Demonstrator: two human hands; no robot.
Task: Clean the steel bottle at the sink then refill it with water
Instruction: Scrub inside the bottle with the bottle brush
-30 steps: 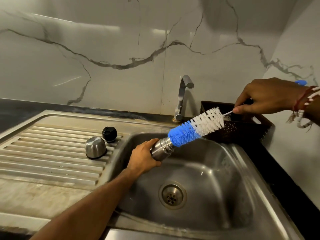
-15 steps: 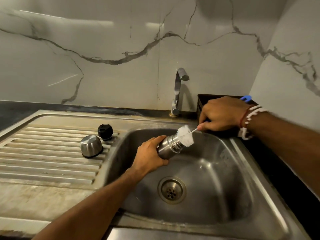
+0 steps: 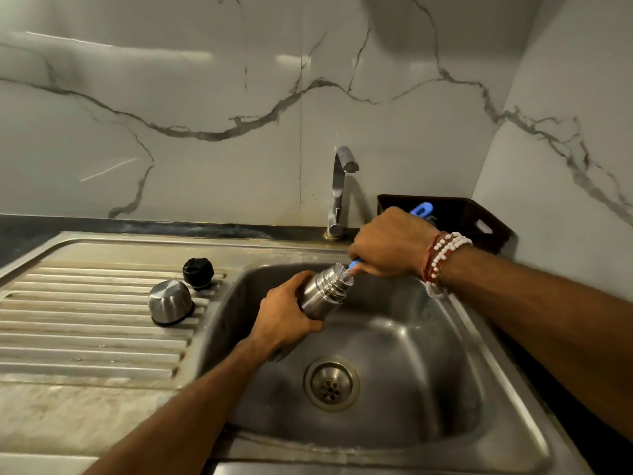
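My left hand [image 3: 284, 317] grips the steel bottle [image 3: 323, 293], tilted over the sink basin [image 3: 411, 371] with its mouth pointing up and right. My right hand [image 3: 390, 245] holds the blue handle of the bottle brush [image 3: 422, 210]. Nearly the whole brush is inside the bottle; only a tuft of white bristles [image 3: 346, 275] shows at the mouth. The steel cup lid [image 3: 170, 302] and the black stopper [image 3: 198, 271] sit on the ribbed draining board [image 3: 85, 320] to the left.
The tap [image 3: 340, 190] stands behind the basin, and no water is running. A dark perforated basket [image 3: 472, 217] sits in the back right corner against the marble wall. The drain [image 3: 330, 383] lies in the basin floor.
My right hand has pushed the brush down into the bottle: first the blue and white bristles were outside, now only a tuft shows. The bottle stayed in my left hand.
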